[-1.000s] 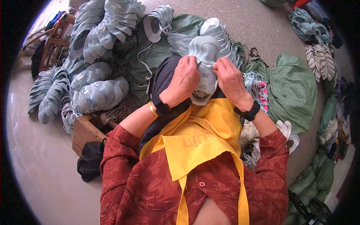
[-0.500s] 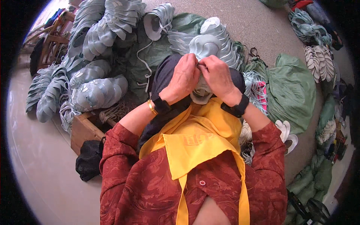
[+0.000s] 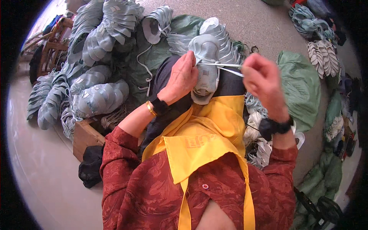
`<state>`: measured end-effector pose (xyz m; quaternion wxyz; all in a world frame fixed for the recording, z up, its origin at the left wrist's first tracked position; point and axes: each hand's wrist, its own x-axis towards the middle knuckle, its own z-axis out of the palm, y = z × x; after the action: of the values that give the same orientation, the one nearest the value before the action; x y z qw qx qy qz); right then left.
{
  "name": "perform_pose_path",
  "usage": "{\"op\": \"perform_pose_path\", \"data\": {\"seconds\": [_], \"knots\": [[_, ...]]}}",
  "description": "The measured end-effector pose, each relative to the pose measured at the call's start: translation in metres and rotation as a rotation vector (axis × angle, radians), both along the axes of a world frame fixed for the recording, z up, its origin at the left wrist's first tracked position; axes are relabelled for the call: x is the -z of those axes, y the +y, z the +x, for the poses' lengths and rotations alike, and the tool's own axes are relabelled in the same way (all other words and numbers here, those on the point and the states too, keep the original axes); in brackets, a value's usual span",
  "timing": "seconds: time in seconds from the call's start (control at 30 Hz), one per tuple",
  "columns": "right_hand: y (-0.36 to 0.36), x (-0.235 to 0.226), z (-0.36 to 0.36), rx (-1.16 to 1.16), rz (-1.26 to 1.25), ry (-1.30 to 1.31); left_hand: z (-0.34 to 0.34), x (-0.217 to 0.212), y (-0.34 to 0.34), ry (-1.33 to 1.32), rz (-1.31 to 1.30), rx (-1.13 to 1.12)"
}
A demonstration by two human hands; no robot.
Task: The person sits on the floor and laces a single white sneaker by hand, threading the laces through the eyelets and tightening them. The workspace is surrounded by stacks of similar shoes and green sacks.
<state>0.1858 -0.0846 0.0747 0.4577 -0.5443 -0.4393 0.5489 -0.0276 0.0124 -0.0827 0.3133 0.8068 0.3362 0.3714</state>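
Note:
My left hand [image 3: 183, 76] grips a pale grey-blue shoe upper [image 3: 207, 63] held over my lap, above a yellow cloth [image 3: 203, 138]. My right hand [image 3: 262, 78] is pinched on a thin white lace [image 3: 226, 68] that runs taut from the upper out to the right. Both wrists wear dark bands, and the left one also has a gold bangle. A stack of similar uppers [image 3: 224, 38] lies just behind the held one.
Long rows of stacked grey-blue uppers [image 3: 96, 96] fill the left and back. A wooden box [image 3: 86, 134] stands at my left. A green sack [image 3: 303, 88] lies to the right, with more stacks [image 3: 322, 57] beyond it on the bare floor.
My hands were close together on the upper. My right hand has moved out to the right, drawing the white lace taut, while my left hand stays on the upper.

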Motion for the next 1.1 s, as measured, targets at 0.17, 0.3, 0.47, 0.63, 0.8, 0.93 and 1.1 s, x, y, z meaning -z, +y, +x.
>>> {"op": "perform_pose_path", "data": {"seconds": [0.17, 0.3, 0.47, 0.63, 0.8, 0.93, 1.1], "knots": [[-0.011, -0.041, 0.002, 0.048, 0.251, 0.155, 0.002, -0.010, 0.000, 0.048, -0.045, -0.002], [0.000, -0.033, -0.001, 0.039, 0.300, 0.242, 0.000, -0.030, 0.005, 0.038, -0.115, 0.024], [0.005, -0.027, -0.011, -0.094, 0.255, 0.270, 0.009, -0.064, 0.003, 0.005, -0.247, 0.110], [0.007, -0.024, -0.015, -0.146, 0.287, 0.304, 0.011, -0.068, 0.004, 0.017, -0.303, 0.226], [0.008, -0.017, -0.013, -0.110, 0.290, 0.353, 0.009, -0.064, 0.014, 0.046, -0.425, 0.372], [0.014, -0.010, -0.005, -0.179, 0.287, 0.507, 0.015, -0.074, 0.018, 0.006, -0.454, 0.520], [0.013, -0.002, 0.006, -0.002, 0.278, 0.492, 0.023, -0.068, 0.032, -0.040, -0.472, 0.580]]}}
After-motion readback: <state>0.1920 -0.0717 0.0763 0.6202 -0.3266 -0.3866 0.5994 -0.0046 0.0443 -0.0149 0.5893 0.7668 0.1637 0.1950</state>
